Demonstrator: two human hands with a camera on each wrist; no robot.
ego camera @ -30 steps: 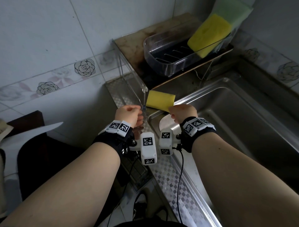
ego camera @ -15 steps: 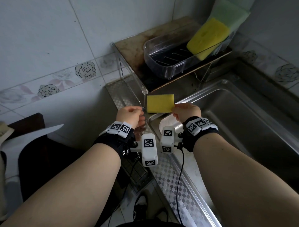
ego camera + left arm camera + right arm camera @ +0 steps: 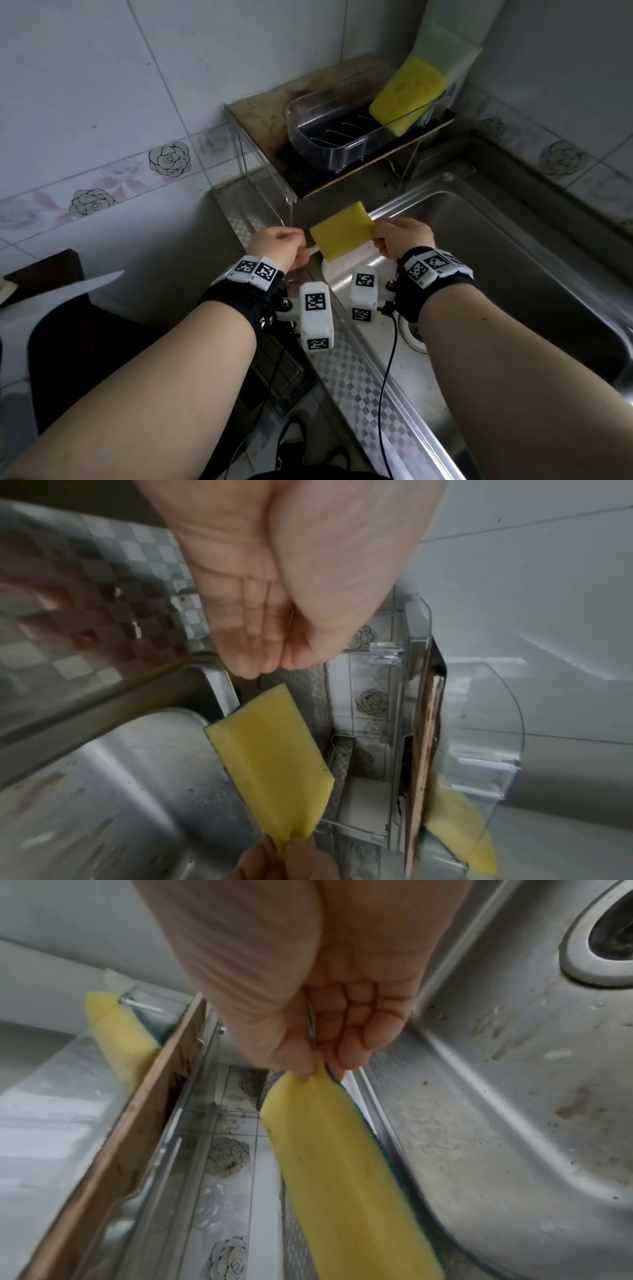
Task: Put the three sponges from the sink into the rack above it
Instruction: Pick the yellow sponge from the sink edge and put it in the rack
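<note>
My right hand (image 3: 376, 234) pinches the right end of a yellow sponge (image 3: 342, 236) between thumb and fingers (image 3: 318, 1069). The sponge hangs tilted in the air over the near left corner of the steel sink (image 3: 513, 260). My left hand (image 3: 298, 240) is just left of the sponge and apart from it, fingers (image 3: 253, 653) nearly straight and holding nothing. A clear plastic rack (image 3: 325, 144) sits on a raised wooden shelf behind. A second yellow sponge (image 3: 407, 92) and a pale green sponge (image 3: 445, 54) lean in the rack's far end.
The shelf stands on clear legs (image 3: 291, 205) just behind the held sponge. A checkered steel counter edge (image 3: 359, 383) runs along the sink's left. The drain (image 3: 613, 931) lies under my right wrist. A dark seat with white paper (image 3: 68, 294) is at lower left.
The sponge has risen from behind the hands and now tilts up in my right hand. My left hand has stayed beside its left end. The view has shifted slightly.
</note>
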